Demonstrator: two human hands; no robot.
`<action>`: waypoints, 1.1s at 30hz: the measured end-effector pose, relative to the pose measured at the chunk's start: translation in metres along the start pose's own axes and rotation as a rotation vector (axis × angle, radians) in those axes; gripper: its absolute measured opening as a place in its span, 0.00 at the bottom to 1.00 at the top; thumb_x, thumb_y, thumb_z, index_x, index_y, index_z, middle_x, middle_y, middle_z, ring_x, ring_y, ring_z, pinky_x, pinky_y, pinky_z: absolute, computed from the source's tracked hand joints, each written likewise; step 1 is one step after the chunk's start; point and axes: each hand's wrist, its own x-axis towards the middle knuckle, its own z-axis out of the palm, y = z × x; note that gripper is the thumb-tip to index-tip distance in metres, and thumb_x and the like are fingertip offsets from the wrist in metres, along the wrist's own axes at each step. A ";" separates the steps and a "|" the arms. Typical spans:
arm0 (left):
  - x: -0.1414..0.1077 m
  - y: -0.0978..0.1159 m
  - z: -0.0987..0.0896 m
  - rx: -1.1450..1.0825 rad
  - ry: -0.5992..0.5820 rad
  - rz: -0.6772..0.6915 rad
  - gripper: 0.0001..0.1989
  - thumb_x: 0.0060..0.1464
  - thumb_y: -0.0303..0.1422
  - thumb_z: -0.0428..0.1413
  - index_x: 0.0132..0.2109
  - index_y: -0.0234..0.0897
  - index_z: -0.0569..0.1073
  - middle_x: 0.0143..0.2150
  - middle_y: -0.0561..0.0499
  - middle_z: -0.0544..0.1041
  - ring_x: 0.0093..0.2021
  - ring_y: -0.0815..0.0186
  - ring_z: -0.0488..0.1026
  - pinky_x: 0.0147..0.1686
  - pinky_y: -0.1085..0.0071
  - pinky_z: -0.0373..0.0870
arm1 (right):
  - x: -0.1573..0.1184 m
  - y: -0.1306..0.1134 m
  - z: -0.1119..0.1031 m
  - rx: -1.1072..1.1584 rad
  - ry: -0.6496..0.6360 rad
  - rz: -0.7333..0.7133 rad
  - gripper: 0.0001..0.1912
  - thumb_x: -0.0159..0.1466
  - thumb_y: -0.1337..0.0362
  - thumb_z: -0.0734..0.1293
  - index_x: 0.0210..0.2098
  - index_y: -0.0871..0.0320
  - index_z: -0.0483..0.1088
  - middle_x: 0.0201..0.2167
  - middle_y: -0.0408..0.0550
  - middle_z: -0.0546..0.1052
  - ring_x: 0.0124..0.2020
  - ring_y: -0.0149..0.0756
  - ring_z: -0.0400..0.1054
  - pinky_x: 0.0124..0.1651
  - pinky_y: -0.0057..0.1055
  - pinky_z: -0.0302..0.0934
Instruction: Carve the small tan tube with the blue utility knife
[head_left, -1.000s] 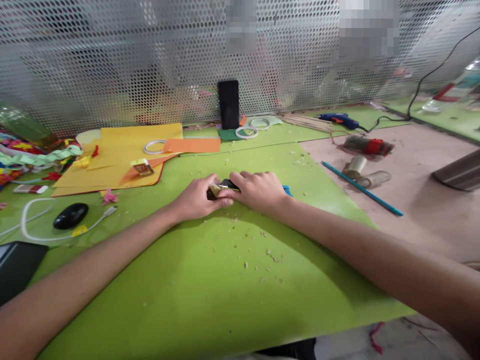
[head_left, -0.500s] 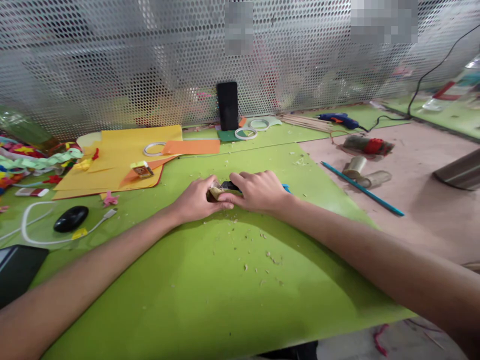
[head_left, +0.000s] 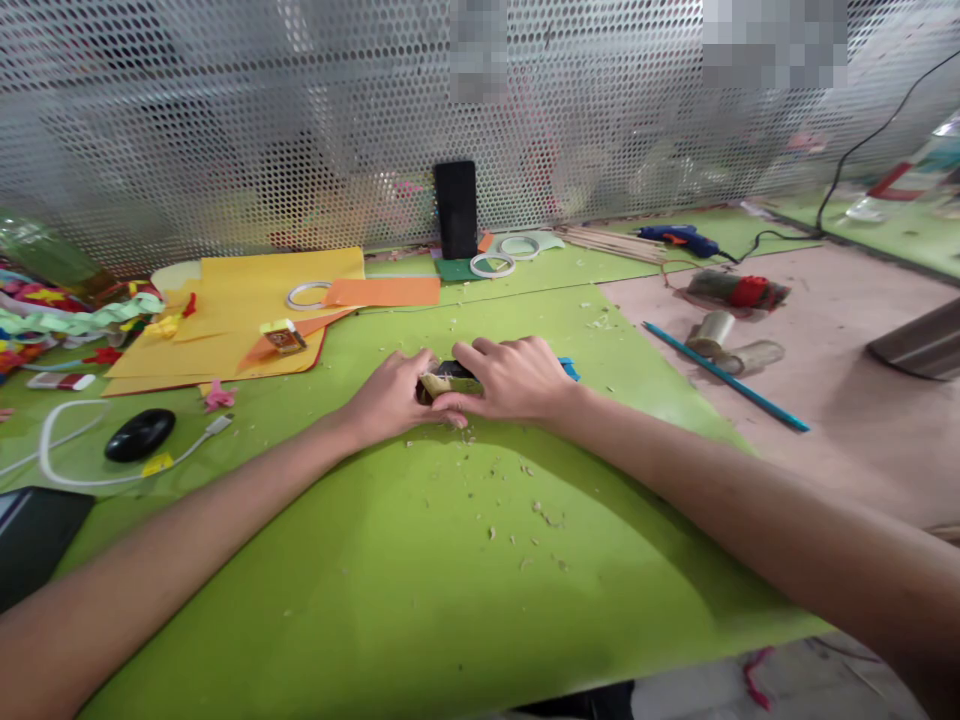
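Both hands meet at mid-bench on the green sheet. Left hand is clenched round the near end of a small tan piece, thumb on top, knuckles down on the sheet. Right hand covers the other end, fingers curled over a black tool w/ a blue handle poking out behind the wrist. Tool tip lies against the tan piece; can't tell exactly how much of it the fingers pinch, but the grip is closed on the tool. Piece sits between the two hands, low, touching or just off the sheet. Pale shavings scattered on the sheet just in front of the hands.

Left side: yellow paper w/ an orange strip on it, a tape ring, a small box. Nearer: black mouse inside a loop of white cable. Coloured paper scraps at far left.

Back: black phone upright against the perforated screen, two more tape rings beside it.

Right: blue pencil lying diagonal on the pink board, two small rolls just beyond it, glue gun w/ cord further back.
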 end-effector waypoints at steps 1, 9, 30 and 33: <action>0.000 0.000 0.000 0.009 0.003 -0.009 0.28 0.40 0.55 0.62 0.35 0.38 0.63 0.30 0.51 0.71 0.32 0.62 0.67 0.31 0.69 0.61 | 0.000 0.000 0.000 0.000 -0.003 -0.002 0.44 0.60 0.32 0.39 0.51 0.56 0.65 0.36 0.53 0.77 0.24 0.36 0.66 0.27 0.30 0.40; -0.001 0.004 -0.001 0.061 0.009 -0.019 0.25 0.43 0.54 0.61 0.33 0.39 0.61 0.28 0.52 0.68 0.32 0.62 0.66 0.30 0.70 0.59 | -0.002 -0.002 0.002 0.029 0.007 0.032 0.43 0.61 0.33 0.39 0.47 0.56 0.67 0.35 0.53 0.77 0.27 0.38 0.68 0.28 0.30 0.40; -0.003 0.001 0.002 0.200 0.134 0.029 0.26 0.45 0.57 0.58 0.32 0.39 0.61 0.27 0.51 0.70 0.30 0.61 0.66 0.33 0.67 0.61 | -0.001 -0.001 0.004 0.034 -0.011 0.059 0.42 0.61 0.34 0.39 0.42 0.56 0.69 0.32 0.50 0.78 0.28 0.38 0.70 0.27 0.30 0.39; -0.003 0.000 0.004 0.224 0.173 0.035 0.26 0.45 0.58 0.57 0.32 0.39 0.62 0.27 0.50 0.71 0.30 0.60 0.67 0.34 0.66 0.63 | 0.000 -0.002 0.003 0.030 -0.025 0.068 0.42 0.61 0.34 0.38 0.42 0.56 0.68 0.32 0.50 0.78 0.28 0.39 0.70 0.27 0.31 0.39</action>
